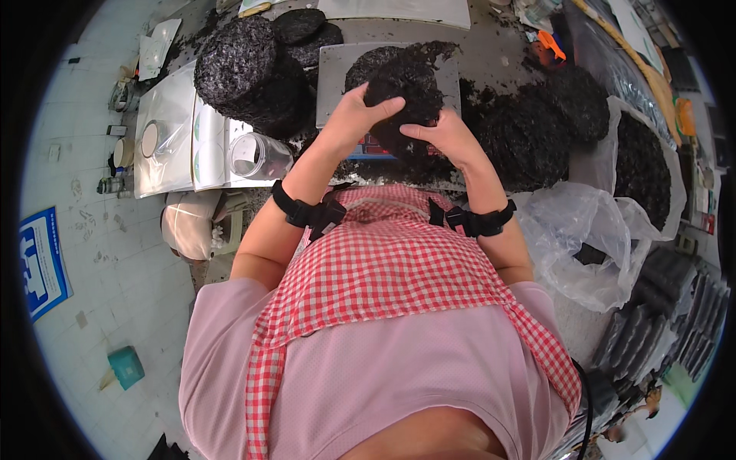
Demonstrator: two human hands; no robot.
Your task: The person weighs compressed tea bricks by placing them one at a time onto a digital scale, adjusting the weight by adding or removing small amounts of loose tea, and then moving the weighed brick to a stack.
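Note:
Both hands hold a dark, ragged sheet of what looks like dried laver seaweed [407, 80] over a digital scale. My left hand [357, 115] pinches its left side, thumb on top. My right hand [445, 135] grips the lower right edge, thumb pointing left. Beneath the sheet, a round seaweed cake [368, 64] lies on the scale's metal plate [332, 75]. The scale's coloured front panel [371, 148] is partly covered by the sheet. Left of the scale rises a thick stack of round seaweed cakes [236, 63]. More cakes are heaped at the right [523, 135].
A clear plastic jar [259, 156] lies near the table's front left, beside label sheets [210, 144] and a tape roll [151, 139]. To the right are a seaweed-filled plastic bag [644, 167] and a crumpled clear bag [575, 241]. An orange tool [551, 45] sits at the back right.

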